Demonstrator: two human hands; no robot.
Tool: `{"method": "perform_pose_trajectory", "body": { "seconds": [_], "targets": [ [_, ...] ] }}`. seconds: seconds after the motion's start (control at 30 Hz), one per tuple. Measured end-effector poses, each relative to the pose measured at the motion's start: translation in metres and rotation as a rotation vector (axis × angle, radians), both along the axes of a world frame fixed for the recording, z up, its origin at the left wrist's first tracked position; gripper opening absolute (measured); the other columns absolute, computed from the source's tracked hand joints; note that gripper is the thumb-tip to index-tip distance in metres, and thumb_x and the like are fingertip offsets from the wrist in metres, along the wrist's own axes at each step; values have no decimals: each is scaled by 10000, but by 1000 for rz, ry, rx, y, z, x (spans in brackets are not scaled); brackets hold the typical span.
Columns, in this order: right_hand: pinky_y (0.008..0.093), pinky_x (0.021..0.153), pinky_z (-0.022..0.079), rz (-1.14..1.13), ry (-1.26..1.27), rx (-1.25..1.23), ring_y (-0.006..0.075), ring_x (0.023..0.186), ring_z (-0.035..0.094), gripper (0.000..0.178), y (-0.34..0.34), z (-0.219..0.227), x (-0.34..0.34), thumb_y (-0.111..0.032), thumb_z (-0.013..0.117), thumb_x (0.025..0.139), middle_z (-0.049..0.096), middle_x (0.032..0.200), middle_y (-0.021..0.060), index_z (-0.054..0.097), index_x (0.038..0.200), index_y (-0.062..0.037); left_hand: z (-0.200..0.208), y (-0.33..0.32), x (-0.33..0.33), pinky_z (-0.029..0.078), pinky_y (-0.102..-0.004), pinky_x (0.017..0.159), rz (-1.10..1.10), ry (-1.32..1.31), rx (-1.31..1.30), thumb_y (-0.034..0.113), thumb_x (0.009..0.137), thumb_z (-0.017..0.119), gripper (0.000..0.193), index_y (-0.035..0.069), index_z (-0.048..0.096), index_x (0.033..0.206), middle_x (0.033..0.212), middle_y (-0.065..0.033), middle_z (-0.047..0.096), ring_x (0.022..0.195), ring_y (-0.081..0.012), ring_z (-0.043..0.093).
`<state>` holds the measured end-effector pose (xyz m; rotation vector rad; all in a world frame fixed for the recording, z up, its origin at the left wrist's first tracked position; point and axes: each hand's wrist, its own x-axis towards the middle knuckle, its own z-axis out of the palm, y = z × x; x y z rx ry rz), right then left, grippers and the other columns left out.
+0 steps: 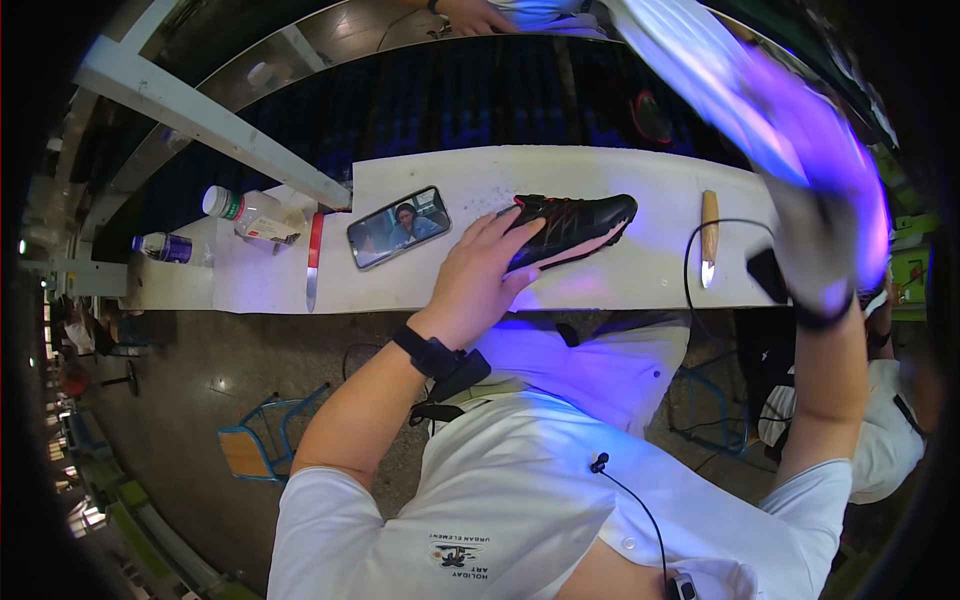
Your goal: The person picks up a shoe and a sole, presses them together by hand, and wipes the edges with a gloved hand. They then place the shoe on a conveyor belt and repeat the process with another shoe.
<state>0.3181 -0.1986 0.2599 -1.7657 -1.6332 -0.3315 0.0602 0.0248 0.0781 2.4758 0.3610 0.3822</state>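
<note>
A black shoe (575, 228) with red trim and a pinkish strip along its sole lies on its side on the white tabletop, toe to the right. My left hand (482, 262) grips its heel end, fingers over the upper and thumb along the near side. Off to the right, my right hand (822, 255) is raised beside the table and smeared by motion, so its fingers cannot be made out. A long blurred white and violet shape (745, 90) stretches from above down to that hand; whether the hand holds it is unclear.
Left of the shoe lie a phone (400, 228) showing a video, a red-handled knife (313, 262), a clear bottle (258, 215) and a dark bottle (162, 247). A wooden-handled knife (709, 240) and black cable (688, 262) lie right. A white metal beam (215, 118) slants across the far left.
</note>
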Motion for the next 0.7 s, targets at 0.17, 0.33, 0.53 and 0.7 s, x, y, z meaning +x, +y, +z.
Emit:
{"method": "perform_pose_trajectory", "body": {
  "seconds": [0.17, 0.33, 0.53, 0.7],
  "targets": [
    [384, 972, 563, -64, 346, 262, 275, 1061, 712, 314, -126, -26, -65, -34, 723, 932, 721, 1198, 214, 652, 1220, 70, 5, -8, 32, 476, -460, 1121, 3, -25, 379, 148, 823, 834, 640, 72, 618, 1420, 1401, -200, 636, 1331, -379, 577],
    [323, 936, 541, -496, 781, 10, 157, 1007, 668, 317, -122, -86, -90, 75, 731, 889, 712, 1147, 106, 667, 1197, 46, 12, -22, 117, 557, -496, 908, -284, 358, 89, 452, 955, 703, 515, -18, 675, 1163, 1101, -226, 746, 1048, -396, 713],
    [370, 998, 535, -342, 1004, 451, 205, 1064, 687, 370, -96, -153, -109, -195, 740, 990, 713, 1154, 126, 607, 1257, 25, 17, -28, 107, 566, -495, 864, -165, 87, -5, 428, 962, 717, 464, -5, 678, 1125, 1003, -220, 755, 949, -386, 734],
    [372, 993, 538, -347, 1053, 550, 211, 1030, 703, 578, -80, -160, -115, -478, 787, 955, 723, 1096, 122, 580, 1197, 4, 21, -47, 47, 555, -421, 1018, -244, -589, -373, 192, 955, 778, 565, -13, 514, 1410, 1291, -226, 658, 1142, -316, 702]
  ]
}}
